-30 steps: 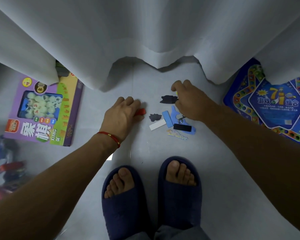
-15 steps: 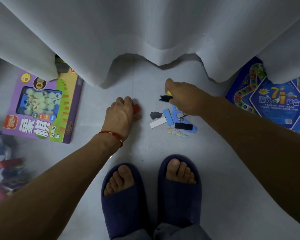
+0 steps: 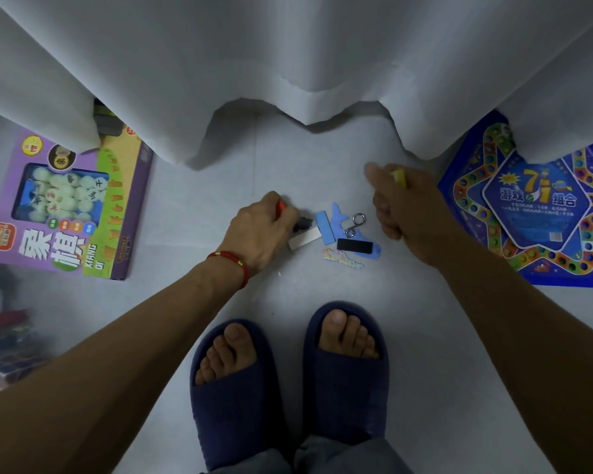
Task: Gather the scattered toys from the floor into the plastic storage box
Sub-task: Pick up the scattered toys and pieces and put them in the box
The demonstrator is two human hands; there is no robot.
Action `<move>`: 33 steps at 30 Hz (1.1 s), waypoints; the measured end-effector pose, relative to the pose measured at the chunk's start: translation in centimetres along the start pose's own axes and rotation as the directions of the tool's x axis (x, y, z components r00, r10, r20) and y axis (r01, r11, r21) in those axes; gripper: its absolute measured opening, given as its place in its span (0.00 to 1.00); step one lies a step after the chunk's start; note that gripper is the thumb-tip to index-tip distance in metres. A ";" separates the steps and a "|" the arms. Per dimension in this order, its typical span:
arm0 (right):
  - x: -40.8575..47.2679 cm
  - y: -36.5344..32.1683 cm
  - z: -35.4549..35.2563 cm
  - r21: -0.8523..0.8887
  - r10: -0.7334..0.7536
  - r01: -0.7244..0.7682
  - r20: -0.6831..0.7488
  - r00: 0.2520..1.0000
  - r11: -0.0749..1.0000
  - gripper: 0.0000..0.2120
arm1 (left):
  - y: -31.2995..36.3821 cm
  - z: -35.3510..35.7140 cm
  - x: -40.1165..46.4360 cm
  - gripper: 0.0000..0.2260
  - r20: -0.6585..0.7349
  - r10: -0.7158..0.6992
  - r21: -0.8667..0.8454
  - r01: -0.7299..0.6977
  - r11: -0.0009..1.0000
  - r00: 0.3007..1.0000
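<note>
Grey floor (image 3: 425, 336), two game boxes, left hand (image 3: 259, 230) gripping red piece (image 3: 280, 207), right hand (image 3: 408, 213) gripping yellow piece (image 3: 399, 176).

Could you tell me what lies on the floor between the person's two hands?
In the head view, small pieces: a white bar, blue bar, metal ring and black bar.

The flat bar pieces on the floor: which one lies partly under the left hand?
The white bar: its left end disappears under the left hand. The light blue bar and black bar lie uncovered.
</note>
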State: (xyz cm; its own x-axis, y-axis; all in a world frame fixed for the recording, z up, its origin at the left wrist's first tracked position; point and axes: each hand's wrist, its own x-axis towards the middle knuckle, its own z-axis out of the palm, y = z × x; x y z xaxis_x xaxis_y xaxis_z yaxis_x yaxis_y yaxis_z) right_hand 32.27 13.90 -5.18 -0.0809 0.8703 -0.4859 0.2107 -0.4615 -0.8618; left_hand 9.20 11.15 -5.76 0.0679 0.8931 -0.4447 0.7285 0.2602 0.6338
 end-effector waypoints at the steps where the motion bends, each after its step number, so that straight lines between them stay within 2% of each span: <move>1: -0.1 0.6 0.1 -0.306 -0.123 0.103 -0.048 0.991 0.947 0.19 | 0.0 0.2 0.0 0.15 -0.023 0.054 0.047 -0.053 0.998 0.998; 2: -0.3 1.1 0.1 -0.538 -0.227 0.187 -0.009 0.974 0.822 0.17 | -0.1 0.5 0.0 0.18 -0.036 0.136 0.119 -0.131 0.984 0.990; 3: -0.7 1.5 0.1 -0.652 -0.263 0.241 0.066 0.963 0.719 0.13 | -0.3 0.8 0.1 0.21 -0.025 0.221 0.192 -0.212 0.958 0.975; 4: -1.3 1.7 0.0 -0.695 -0.234 0.266 0.143 0.962 0.668 0.09 | -0.6 1.1 0.2 0.24 0.005 0.278 0.250 -0.270 0.930 0.961; 5: -1.8 2.0 0.0 -0.725 -0.181 0.268 0.198 0.963 0.634 0.09 | -0.8 1.3 0.3 0.27 0.036 0.299 0.299 -0.296 0.907 0.954; 7: -2.6 2.9 0.1 -0.788 -0.114 0.266 0.245 0.963 0.555 0.19 | -1.3 1.6 0.5 0.29 0.066 0.287 0.383 -0.290 0.877 0.956; 9: -3.0 3.4 0.3 -0.821 -0.125 0.256 0.224 0.967 0.509 0.22 | -1.6 1.8 0.6 0.26 0.064 0.285 0.437 -0.284 0.854 0.956; 12: -3.0 4.0 0.4 -0.836 -0.206 0.284 0.209 0.956 0.469 0.17 | -1.6 1.9 0.4 0.22 0.058 0.287 0.458 -0.281 0.844 0.956; 16: -3.0 4.0 0.7 -0.873 -0.192 0.277 0.215 0.957 0.402 0.18 | -1.5 1.9 -0.1 0.17 0.054 0.321 0.424 -0.313 0.850 0.945; 20: -2.9 4.0 0.8 -0.910 -0.192 0.263 0.209 0.959 0.321 0.20 | -1.2 2.0 -0.4 0.14 0.087 0.397 0.498 -0.385 0.777 0.914; 23: -2.8 3.7 0.9 -0.919 -0.192 0.290 0.244 0.951 0.268 0.21 | -1.0 1.9 -0.3 0.14 0.101 0.392 0.521 -0.385 0.762 0.914; 25: -3.0 3.5 1.0 -0.915 -0.189 0.293 0.247 0.950 0.277 0.20 | -1.2 1.8 -0.2 0.15 0.102 0.373 0.509 -0.371 0.777 0.922; 30: -3.5 4.2 1.6 -0.860 -0.184 0.282 0.223 0.957 0.426 0.18 | -1.0 1.6 -0.2 0.17 -0.015 0.335 0.371 -0.306 0.877 0.942; 32: -3.5 4.5 1.5 -0.825 -0.158 0.263 0.212 0.965 0.501 0.18 | -0.7 1.4 -0.6 0.15 -0.074 0.232 0.222 -0.211 0.952 0.970; 33: -3.6 4.4 1.3 -0.792 -0.148 0.239 0.188 0.971 0.562 0.16 | -0.3 1.2 -0.9 0.12 -0.087 0.128 0.060 -0.123 0.991 0.988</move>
State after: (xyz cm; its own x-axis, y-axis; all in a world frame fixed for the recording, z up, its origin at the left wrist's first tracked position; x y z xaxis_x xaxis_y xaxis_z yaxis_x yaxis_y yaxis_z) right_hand 32.21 8.46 -7.42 -0.2932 0.8810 -0.3714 0.8703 0.0851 -0.4852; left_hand 9.72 9.78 -6.30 0.1006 0.9476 -0.3034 0.7543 0.1262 0.6443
